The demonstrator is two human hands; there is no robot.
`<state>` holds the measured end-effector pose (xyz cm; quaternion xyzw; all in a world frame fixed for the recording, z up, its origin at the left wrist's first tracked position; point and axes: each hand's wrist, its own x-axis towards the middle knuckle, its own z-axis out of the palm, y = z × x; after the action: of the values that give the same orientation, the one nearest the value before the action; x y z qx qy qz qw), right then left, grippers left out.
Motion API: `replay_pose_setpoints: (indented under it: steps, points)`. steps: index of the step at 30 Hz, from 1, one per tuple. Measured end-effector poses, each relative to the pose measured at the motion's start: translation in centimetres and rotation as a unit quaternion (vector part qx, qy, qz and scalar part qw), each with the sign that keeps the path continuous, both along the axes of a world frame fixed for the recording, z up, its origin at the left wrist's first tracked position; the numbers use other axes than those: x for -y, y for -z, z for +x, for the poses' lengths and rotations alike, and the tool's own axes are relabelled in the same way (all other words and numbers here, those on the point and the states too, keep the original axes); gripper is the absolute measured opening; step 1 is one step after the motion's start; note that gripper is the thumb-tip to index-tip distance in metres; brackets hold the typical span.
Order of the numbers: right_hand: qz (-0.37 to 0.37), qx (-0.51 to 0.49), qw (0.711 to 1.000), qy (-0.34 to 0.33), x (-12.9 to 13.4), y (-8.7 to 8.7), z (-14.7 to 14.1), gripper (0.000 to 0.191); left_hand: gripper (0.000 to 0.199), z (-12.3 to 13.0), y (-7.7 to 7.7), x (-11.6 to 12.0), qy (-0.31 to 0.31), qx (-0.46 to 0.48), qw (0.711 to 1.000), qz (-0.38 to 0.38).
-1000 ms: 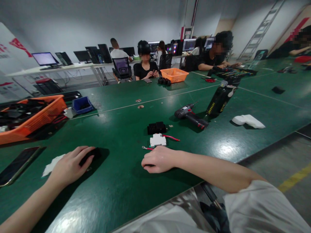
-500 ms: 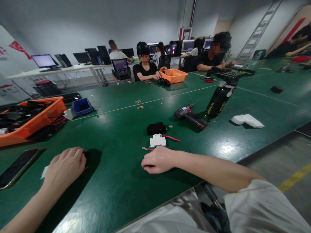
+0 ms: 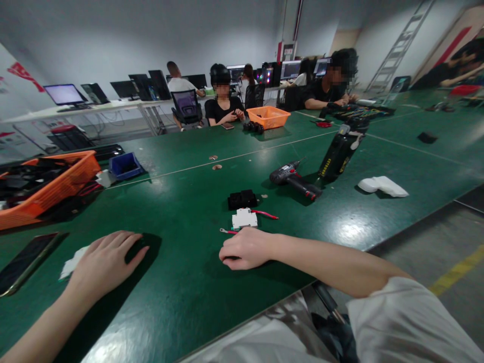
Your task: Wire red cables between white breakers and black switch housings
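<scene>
My left hand (image 3: 108,259) is palm down over the table, its thumb apart from the fingers. A white piece (image 3: 73,262), like a circuit breaker, lies partly covered beside it. Curled fingers mark my right hand (image 3: 247,248), which rests on the table; anything inside them is hidden. Just beyond it lies a white circuit breaker (image 3: 244,218) with a red wire (image 3: 267,215) at its right side. A second red lead with a metal ring terminal (image 3: 224,230) shows by my right knuckles. Behind the breaker sits a black block-shaped part (image 3: 242,199).
A cordless drill (image 3: 295,180) and a black cylinder (image 3: 338,155) are right of centre, near a white moulded piece (image 3: 382,186). Leftward are a phone (image 3: 28,259), an orange basket (image 3: 81,174) of black parts and a blue bin (image 3: 125,167). Co-workers sit across the table.
My left hand has opened, its thumb moving away from the fingers, and more of the white piece beside it shows. My right hand stays in place. The co-worker opposite has brought both hands together.
</scene>
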<state>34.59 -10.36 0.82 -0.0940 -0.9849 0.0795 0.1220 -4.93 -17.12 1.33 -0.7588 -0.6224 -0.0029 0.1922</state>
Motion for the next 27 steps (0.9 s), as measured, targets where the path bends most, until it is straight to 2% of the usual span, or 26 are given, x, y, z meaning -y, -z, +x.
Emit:
replay_pose_setpoints:
  steps: [9,20,23,27]
  points:
    - [-0.005,0.0,1.0,-0.002,0.0,0.0,0.1,0.018,0.053,-2.7,1.4,-0.5,0.019,-0.042,0.999,0.0]
    - [-0.008,0.003,1.0,-0.005,0.0,-0.1,0.1,0.017,0.051,-2.5,1.1,-0.2,0.001,-0.061,0.998,-0.004]
    - [-0.008,0.004,1.0,-0.004,0.0,-0.1,0.1,0.018,0.048,-2.2,0.9,-0.2,0.024,-0.056,0.998,0.015]
    - [0.003,0.007,1.0,-0.002,0.0,-0.1,0.1,0.018,0.039,-0.5,1.1,-0.1,0.093,-0.019,0.995,0.035]
